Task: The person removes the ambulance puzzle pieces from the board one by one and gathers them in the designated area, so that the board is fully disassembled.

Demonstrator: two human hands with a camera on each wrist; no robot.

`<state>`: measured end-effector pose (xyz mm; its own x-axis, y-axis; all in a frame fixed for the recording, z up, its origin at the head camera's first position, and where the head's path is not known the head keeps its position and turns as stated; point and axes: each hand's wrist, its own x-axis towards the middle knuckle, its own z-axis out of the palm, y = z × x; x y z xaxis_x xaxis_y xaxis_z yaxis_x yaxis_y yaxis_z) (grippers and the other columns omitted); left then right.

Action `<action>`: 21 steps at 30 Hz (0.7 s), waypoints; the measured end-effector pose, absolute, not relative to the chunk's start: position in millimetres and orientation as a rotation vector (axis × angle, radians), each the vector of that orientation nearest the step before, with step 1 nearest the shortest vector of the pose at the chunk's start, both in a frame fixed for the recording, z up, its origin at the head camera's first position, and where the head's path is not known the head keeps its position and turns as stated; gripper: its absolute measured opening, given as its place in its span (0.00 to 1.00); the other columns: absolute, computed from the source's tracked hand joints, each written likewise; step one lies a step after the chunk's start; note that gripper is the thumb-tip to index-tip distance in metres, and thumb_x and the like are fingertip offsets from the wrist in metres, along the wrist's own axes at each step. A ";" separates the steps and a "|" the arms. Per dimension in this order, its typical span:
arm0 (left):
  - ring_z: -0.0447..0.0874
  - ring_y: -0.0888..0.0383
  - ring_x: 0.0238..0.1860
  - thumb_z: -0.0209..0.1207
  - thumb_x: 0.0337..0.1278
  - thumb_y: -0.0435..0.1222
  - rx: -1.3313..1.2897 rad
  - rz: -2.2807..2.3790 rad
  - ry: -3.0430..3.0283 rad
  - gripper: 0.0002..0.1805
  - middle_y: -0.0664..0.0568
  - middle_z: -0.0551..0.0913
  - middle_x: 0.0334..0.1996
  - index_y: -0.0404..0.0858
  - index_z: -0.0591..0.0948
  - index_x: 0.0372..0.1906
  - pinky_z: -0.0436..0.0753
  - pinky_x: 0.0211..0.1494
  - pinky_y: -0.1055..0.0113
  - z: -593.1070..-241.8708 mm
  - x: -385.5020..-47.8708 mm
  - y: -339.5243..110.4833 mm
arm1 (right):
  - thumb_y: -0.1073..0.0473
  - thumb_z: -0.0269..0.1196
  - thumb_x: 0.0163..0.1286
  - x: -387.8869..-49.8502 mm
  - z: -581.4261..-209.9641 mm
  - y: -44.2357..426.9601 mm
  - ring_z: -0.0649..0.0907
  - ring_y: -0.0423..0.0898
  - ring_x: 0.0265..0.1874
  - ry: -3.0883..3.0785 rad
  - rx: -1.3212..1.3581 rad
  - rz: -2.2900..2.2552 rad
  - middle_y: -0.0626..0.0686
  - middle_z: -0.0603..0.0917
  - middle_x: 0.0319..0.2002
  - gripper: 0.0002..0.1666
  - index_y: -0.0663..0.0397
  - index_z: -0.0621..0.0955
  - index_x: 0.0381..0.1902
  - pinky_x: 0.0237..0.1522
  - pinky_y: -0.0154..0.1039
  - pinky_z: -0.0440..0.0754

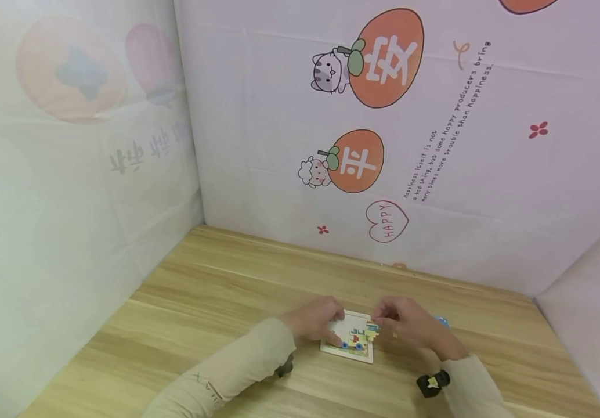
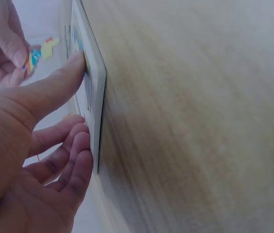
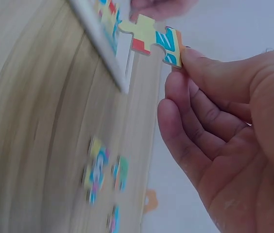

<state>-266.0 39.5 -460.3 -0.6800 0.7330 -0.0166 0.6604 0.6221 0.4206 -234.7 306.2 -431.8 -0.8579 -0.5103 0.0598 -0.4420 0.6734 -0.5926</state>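
Note:
A small puzzle board (image 1: pixel 353 321) with a white frame lies flat on the wooden table. Joined jigsaw pieces with blue wheels (image 1: pixel 358 346) fill its lower part; the upper area shows bare white. My left hand (image 1: pixel 314 320) is at the board's left side. Its thumb (image 2: pixel 66 80) presses on the picture, and the other fingers touch the frame. Beside the board's right edge, my right hand (image 1: pixel 407 319) pinches a yellow, teal and red jigsaw piece (image 3: pixel 149 36) between thumb and fingers. That piece hangs over the board; whether it is one or two joined pieces I cannot tell.
Several loose jigsaw pieces (image 3: pixel 96 170) lie on the table to the right of the board, partly hidden behind my right hand in the head view, where a blue one (image 1: pixel 441 321) shows. Printed cloth walls (image 1: pixel 279 116) stand behind and at both sides.

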 end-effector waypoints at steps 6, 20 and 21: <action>0.79 0.65 0.50 0.78 0.54 0.48 1.136 0.585 2.659 0.32 0.53 0.85 0.53 0.37 0.84 0.60 0.81 0.59 0.75 -461.7 -265.2 39.5 | 0.61 0.65 0.76 -225.8 -428.5 339.7 0.80 0.34 0.33 2.791 -0.740 -0.896 0.46 0.85 0.34 0.03 0.49 0.82 0.39 0.35 0.31 0.82; 0.78 0.66 0.49 0.78 0.55 0.48 1.158 0.569 2.670 0.31 0.53 0.85 0.52 0.37 0.84 0.60 0.80 0.59 0.75 -460.2 -264.1 37.6 | 0.63 0.63 0.77 -229.2 -429.6 407.4 0.82 0.35 0.36 2.778 -0.669 -0.859 0.48 0.86 0.38 0.04 0.54 0.83 0.39 0.38 0.31 0.82; 0.79 0.66 0.49 0.78 0.55 0.48 1.163 0.564 2.673 0.31 0.53 0.86 0.52 0.37 0.84 0.60 0.80 0.59 0.75 -460.8 -264.5 37.6 | 0.63 0.62 0.78 -230.1 -431.2 411.2 0.82 0.35 0.36 2.780 -0.655 -0.858 0.48 0.86 0.38 0.04 0.54 0.83 0.39 0.38 0.31 0.82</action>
